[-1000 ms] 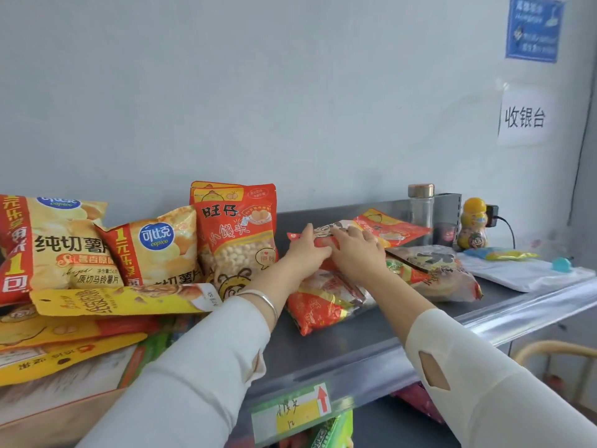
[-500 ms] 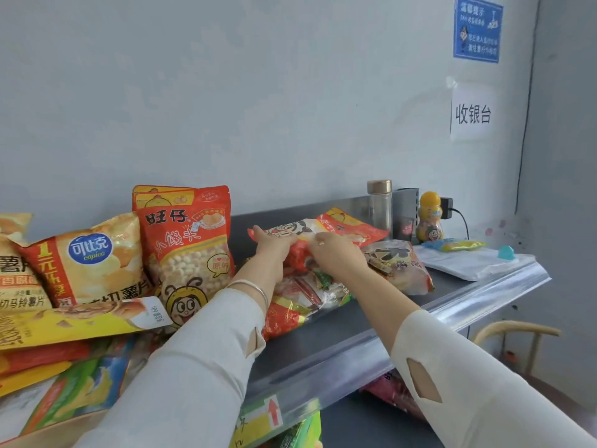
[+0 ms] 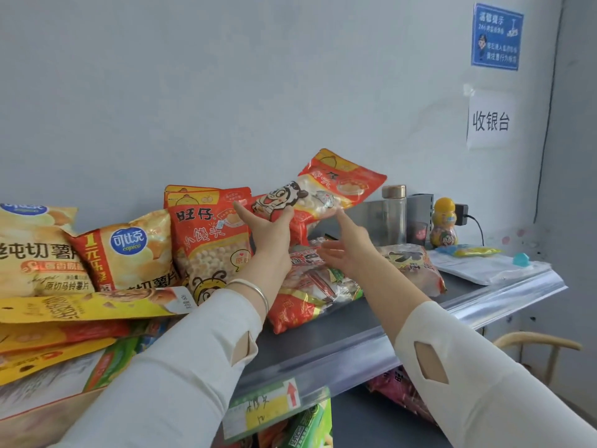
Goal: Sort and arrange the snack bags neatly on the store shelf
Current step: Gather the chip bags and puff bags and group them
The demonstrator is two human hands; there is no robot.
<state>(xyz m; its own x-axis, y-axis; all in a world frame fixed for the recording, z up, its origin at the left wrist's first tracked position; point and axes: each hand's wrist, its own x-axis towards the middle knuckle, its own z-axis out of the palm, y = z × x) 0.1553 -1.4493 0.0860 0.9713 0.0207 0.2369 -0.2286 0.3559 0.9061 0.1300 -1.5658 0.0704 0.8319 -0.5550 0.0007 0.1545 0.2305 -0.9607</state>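
Note:
My left hand grips the lower end of a red snack bag with a cartoon face and holds it tilted in the air above the grey shelf. My right hand is spread with straight fingers just below that bag, its index fingertip touching the underside. Two matching red bags stand upright against the wall to the left. Under my hands lies a heap of red and clear bags, and a further clear bag lies to the right.
Yellow chip bags stand at the left above flat yellow packs. At the shelf's right end are a clear bottle, a yellow figure bottle, a plug and white papers. A wooden chair stands below right.
The red cartoon bag has been lifted off the heap and raised toward the standing red bags. My right hand has let go of it and spread its fingers beneath.

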